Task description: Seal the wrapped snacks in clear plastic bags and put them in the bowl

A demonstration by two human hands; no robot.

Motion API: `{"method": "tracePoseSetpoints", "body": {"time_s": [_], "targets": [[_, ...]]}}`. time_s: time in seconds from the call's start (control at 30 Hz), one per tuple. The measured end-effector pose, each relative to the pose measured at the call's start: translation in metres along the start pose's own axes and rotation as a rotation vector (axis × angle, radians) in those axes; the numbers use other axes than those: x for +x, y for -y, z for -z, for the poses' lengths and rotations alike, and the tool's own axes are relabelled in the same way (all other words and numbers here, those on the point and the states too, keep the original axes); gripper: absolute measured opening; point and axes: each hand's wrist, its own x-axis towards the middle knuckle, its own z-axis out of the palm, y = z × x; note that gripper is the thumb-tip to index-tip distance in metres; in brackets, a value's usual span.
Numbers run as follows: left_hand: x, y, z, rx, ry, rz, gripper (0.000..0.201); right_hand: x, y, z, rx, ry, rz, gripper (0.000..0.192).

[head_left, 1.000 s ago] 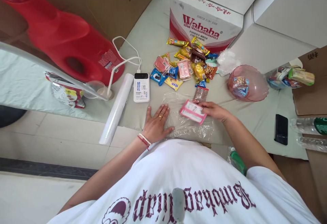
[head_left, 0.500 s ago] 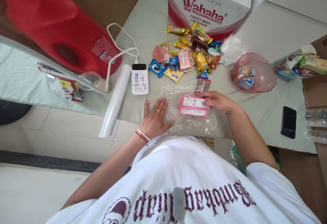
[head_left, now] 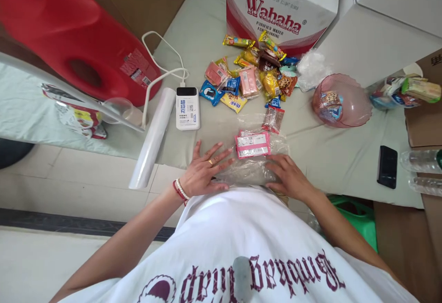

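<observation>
Pink-edged packets with white labels [head_left: 252,145] lie stacked on a sheet of clear plastic film [head_left: 241,174] at the table's front edge. My left hand [head_left: 209,169] rests spread on the film's left side, fingers pointing toward the packets. On the right side, my right hand [head_left: 288,176] lies with its fingers apart on the film, just below the packets' right corner. Neither hand holds anything. Just behind the packets is a brown-and-red snack packet [head_left: 273,119].
Wrapped snacks [head_left: 247,82] are heaped before a Wahaha box [head_left: 276,17]. Left stand a power bank [head_left: 188,112], a film roll [head_left: 152,142] and a red jug [head_left: 79,40]. Right are a pink bowl [head_left: 359,102], a black phone [head_left: 387,167] and clear bottles [head_left: 419,161].
My right hand has let go of the pink packets and moved down toward me onto the film. The packets now lie slightly further left. My left hand has shifted slightly left and down.
</observation>
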Motion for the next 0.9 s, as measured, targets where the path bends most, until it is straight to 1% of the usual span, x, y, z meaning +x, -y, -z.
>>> {"method": "tracePoseSetpoints", "body": {"time_s": [0.07,0.1,0.13,0.2,0.23,0.37,0.4,0.43,0.47,0.53,0.57,0.63,0.7,0.73,0.8,0.83,0.9], "targets": [[0.0,0.005,0.001,-0.011,0.056,-0.033,0.073,-0.013,-0.006,-0.017,0.006,-0.074,-0.046,0.026],[0.002,0.007,0.002,-0.015,0.066,-0.025,0.07,-0.015,-0.008,-0.02,0.033,-0.117,-0.058,0.021],[0.004,0.009,0.003,-0.017,0.067,-0.009,0.065,-0.014,-0.009,-0.02,0.067,-0.154,-0.066,0.021],[0.009,0.013,0.007,-0.021,0.06,0.018,0.057,-0.004,-0.01,-0.01,0.14,-0.196,-0.079,0.023],[0.011,0.014,0.008,-0.022,0.061,0.024,0.057,0.004,-0.01,-0.001,0.178,-0.2,-0.088,0.023],[0.018,0.016,0.014,-0.009,0.084,0.024,0.079,0.044,-0.015,0.038,0.302,-0.149,-0.139,0.03],[0.019,0.016,0.014,-0.004,0.077,0.026,0.081,0.054,-0.018,0.044,0.317,-0.131,-0.165,0.032],[0.02,0.015,0.013,-0.003,0.059,0.028,0.076,0.063,-0.022,0.048,0.331,-0.111,-0.201,0.035],[0.02,0.015,0.012,-0.01,0.029,0.033,0.065,0.072,-0.027,0.05,0.346,-0.089,-0.243,0.037],[0.022,0.014,0.006,-0.053,-0.069,0.061,0.036,0.085,-0.038,0.049,0.378,-0.047,-0.327,0.04],[0.024,0.013,0.003,-0.084,-0.135,0.094,0.03,0.09,-0.043,0.047,0.39,-0.034,-0.358,0.041],[0.029,0.013,-0.004,-0.135,-0.285,0.216,0.034,0.096,-0.053,0.043,0.393,-0.023,-0.4,0.041],[0.037,0.013,-0.01,-0.141,-0.426,0.402,0.033,0.097,-0.06,0.04,0.336,-0.009,-0.44,0.039],[0.041,0.013,-0.013,-0.124,-0.481,0.5,0.03,0.096,-0.062,0.04,0.268,0.007,-0.462,0.036],[0.047,0.014,-0.016,-0.072,-0.556,0.667,0.02,0.093,-0.064,0.045,0.051,0.034,-0.504,0.029],[0.05,0.013,-0.017,-0.045,-0.581,0.725,0.015,0.092,-0.064,0.049,-0.072,0.03,-0.519,0.026],[0.052,0.009,-0.018,-0.01,-0.63,0.782,0.017,0.094,-0.062,0.058,-0.262,-0.025,-0.517,0.027]]}}
